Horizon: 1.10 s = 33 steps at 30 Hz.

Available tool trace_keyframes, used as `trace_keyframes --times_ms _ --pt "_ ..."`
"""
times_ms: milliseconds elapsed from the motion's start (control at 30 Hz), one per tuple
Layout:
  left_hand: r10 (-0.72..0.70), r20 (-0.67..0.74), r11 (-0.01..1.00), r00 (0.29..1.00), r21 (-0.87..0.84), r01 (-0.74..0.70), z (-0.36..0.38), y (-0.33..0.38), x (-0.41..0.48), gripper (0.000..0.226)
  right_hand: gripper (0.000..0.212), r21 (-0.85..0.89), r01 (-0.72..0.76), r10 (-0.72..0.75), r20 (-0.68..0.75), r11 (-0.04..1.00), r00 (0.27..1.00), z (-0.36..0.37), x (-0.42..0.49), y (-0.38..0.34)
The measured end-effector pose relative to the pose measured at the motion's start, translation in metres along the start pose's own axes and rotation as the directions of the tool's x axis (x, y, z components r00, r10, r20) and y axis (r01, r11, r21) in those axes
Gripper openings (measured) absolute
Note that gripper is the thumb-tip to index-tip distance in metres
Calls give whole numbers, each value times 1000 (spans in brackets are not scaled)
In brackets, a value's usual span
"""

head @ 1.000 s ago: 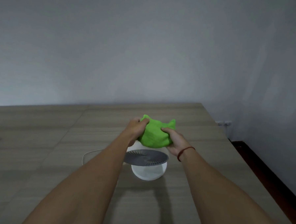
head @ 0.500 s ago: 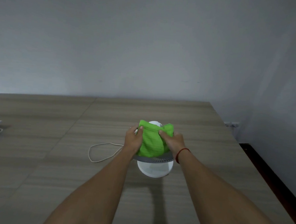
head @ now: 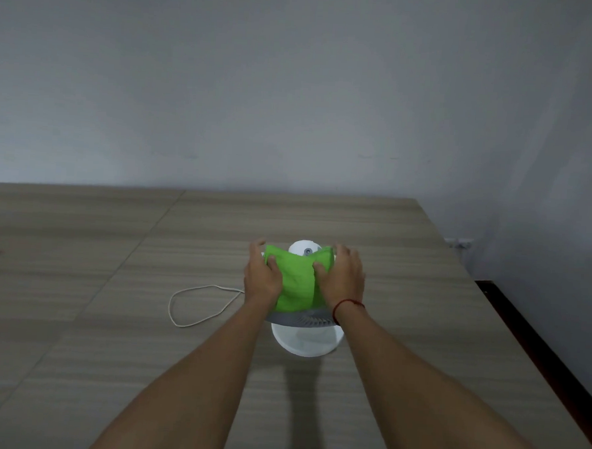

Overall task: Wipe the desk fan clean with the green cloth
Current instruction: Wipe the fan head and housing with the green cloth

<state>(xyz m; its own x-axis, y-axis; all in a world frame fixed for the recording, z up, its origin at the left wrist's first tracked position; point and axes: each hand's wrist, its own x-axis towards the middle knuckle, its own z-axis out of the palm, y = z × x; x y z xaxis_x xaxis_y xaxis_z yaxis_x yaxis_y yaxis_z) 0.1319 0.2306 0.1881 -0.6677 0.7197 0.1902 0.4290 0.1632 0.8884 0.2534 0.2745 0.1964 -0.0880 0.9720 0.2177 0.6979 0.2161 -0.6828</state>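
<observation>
A small white desk fan (head: 305,341) stands mid-table on a round base, its grey grille facing me. The green cloth (head: 296,282) is draped over the top of the fan head, hiding most of it; the white motor housing (head: 305,249) pokes out behind. My left hand (head: 262,275) presses the cloth's left side and my right hand (head: 343,278), with a red string at the wrist, presses its right side. Both hands lie flat around the fan head, thumbs on the cloth.
The fan's white cord (head: 194,305) loops on the wooden table (head: 111,317) to the left. The table's right edge (head: 509,321) drops to a dark floor. A wall socket (head: 460,242) sits low on the right wall. A grey wall rises behind.
The cloth went from bunched above the fan to spread over its head. Both hands moved down and forward and flattened onto it.
</observation>
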Motion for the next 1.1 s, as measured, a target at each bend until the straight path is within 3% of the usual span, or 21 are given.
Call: trace_keyframes --times_ms 67,133,233,367,433,500,567,667,767,933,1100 --pt "16 -7 1000 1000 24 -16 1 -3 0 40 42 -117 148 -152 -29 982 988 2 -1 -5" --pt "-27 0 999 1000 36 27 0 -13 0 39 40 -121 302 -291 104 945 951 10 -2 -7" --pt "-272 3 961 962 -47 272 -7 -34 4 33 40 -155 369 -309 313 916 898 21 -5 -2" --pt "-258 184 957 948 -88 277 -12 -60 0 33 84 -317 428 -316 348 846 883 31 -15 3" --pt "-243 258 952 935 -125 281 -11 -68 -4 35 79 -383 467 -361 317 797 877 38 -17 1" --pt "-233 271 950 934 -143 278 -10 -73 -4 34 59 -424 506 -443 244 751 862 48 -21 -6" --pt "-269 285 920 920 -207 333 -13 -72 -3 29 46 -482 560 -505 253 674 825 59 -23 -12" --pt "-283 316 911 906 -208 357 -16 -75 -1 26 43 -484 620 -535 319 617 782 66 -23 -17" --pt "-281 366 897 887 -227 378 -19 -71 0 21 43 -462 628 -563 289 626 774 63 -19 -10" --pt "-254 385 954 887 -53 296 -16 -70 -3 31 46 -432 600 -581 195 673 791 51 -15 8" --pt "-257 163 965 953 -14 263 -5 -64 -10 29 45 -420 508 -524 84 752 847 37 -15 26"
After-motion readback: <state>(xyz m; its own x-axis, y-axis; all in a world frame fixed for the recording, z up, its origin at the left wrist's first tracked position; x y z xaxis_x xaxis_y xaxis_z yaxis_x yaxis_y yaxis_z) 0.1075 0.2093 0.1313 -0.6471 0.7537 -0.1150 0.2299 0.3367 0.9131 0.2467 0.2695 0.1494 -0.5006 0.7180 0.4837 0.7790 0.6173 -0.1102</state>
